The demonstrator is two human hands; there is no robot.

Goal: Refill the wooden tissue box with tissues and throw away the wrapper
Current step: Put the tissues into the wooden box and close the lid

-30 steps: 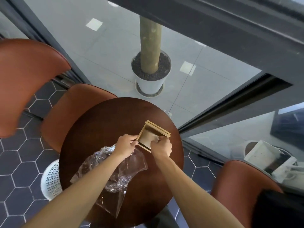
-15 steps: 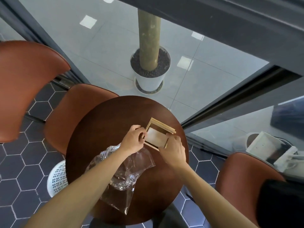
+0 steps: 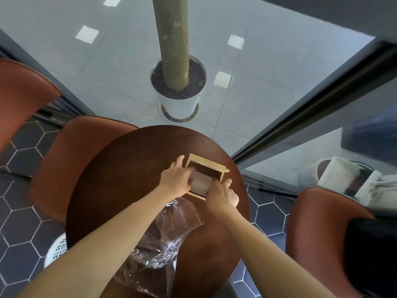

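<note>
The wooden tissue box [image 3: 209, 165] lies on the round dark table [image 3: 129, 179] with its open side up, and a pale stack of tissues [image 3: 202, 183] sits inside it. My left hand [image 3: 174, 179] straddles the box's left wall, thumb outside and fingers inside on the tissues. My right hand [image 3: 222, 195] grips the box's near right corner. The clear, crumpled plastic wrapper [image 3: 169, 231] lies on the table just in front of the box, between my forearms.
A white slotted basket [image 3: 57, 250] stands on the floor under the table's left edge. Brown chairs stand at the left [image 3: 71, 164] and at the right [image 3: 322, 229]. A white potted trunk [image 3: 179, 97] is beyond the glass.
My left hand has moved from the box's left edge to reach inside onto the tissues. My right hand stays at the near right corner. The view has shifted closer.
</note>
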